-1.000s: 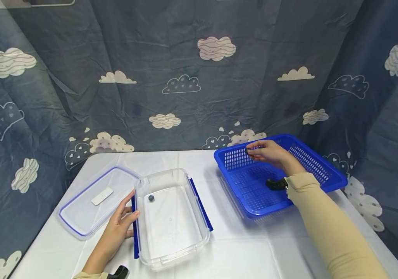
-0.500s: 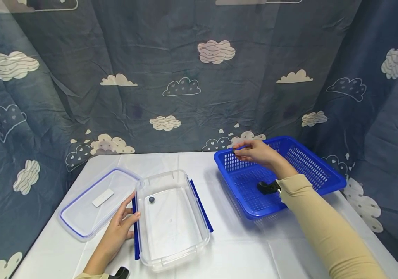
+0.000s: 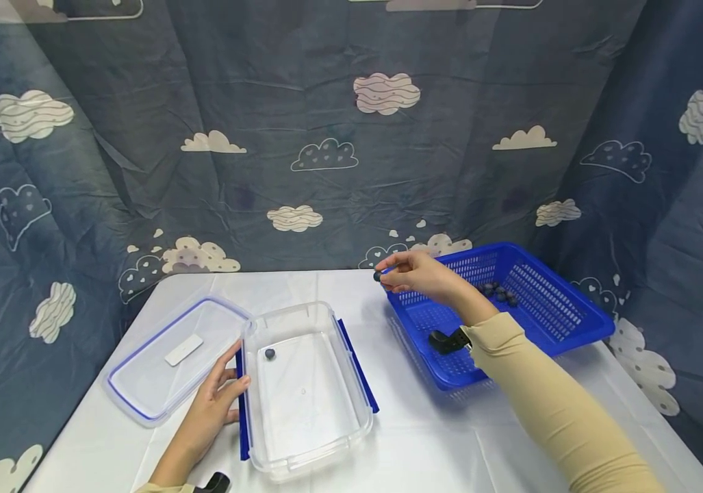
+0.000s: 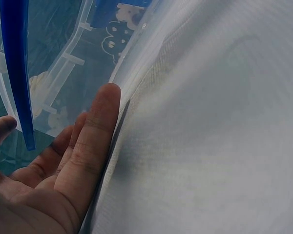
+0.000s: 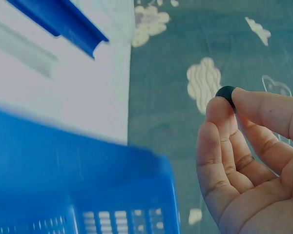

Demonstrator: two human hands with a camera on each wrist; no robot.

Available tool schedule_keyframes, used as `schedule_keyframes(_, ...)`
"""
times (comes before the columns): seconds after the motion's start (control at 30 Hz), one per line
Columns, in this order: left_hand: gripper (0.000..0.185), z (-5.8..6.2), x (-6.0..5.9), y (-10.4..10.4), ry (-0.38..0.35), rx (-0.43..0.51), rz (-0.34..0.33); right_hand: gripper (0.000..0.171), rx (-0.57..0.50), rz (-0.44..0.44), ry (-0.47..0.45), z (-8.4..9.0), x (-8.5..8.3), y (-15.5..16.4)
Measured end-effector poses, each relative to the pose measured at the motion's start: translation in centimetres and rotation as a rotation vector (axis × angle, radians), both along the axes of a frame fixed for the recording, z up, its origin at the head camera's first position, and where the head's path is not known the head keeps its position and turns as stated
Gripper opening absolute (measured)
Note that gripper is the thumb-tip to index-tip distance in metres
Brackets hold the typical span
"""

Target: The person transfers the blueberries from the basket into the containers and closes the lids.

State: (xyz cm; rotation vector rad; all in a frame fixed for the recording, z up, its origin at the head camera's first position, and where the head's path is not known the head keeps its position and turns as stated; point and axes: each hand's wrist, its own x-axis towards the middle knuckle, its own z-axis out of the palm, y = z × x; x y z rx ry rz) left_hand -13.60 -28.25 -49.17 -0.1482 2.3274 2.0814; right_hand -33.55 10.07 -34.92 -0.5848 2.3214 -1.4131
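Note:
Between thumb and fingertips, my right hand (image 3: pixel 422 276) pinches a dark blueberry (image 5: pixel 226 93), just past the left back corner of the blue plastic basket (image 3: pixel 573 308). My left hand (image 3: pixel 206 404) rests against the left side of a clear plastic food container (image 3: pixel 308 448). Its thumb is at the rim by the blue side clip (image 4: pixel 17 73), and its index finger extends low along the container. One blueberry (image 3: pixel 270 354) lies inside the container near its back left. Several more blueberries (image 3: pixel 499 293) sit in the basket, partly hidden by my right forearm.
The container's clear lid (image 3: pixel 154 342), with a blue seal and a white label (image 3: pixel 183 349), lies flat to the left. A white cloth covers the table (image 3: pixel 419 452). Behind hangs a dark curtain (image 3: pixel 326 68) with cloud prints.
My right hand has moved left with the blueberry, from over the basket to beyond its left back corner, uncovering the berries inside. The left hand and container stay in place.

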Motion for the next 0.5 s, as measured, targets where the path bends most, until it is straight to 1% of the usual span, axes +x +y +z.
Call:
schedule_keyframes(0.23, 0.069, 0.0, 0.1, 0.0, 0.016, 0.006, -0.01, 0.034, -0.015, 0.058, -0.019, -0.2, 0.8, -2.5)
schedule_keyframes(0.5, 0.069, 0.0, 0.1, -0.1, 0.01, -0.008, -0.009, 0.034, -0.044, 0.116, -0.047, -0.7, 1.5, -4.6)
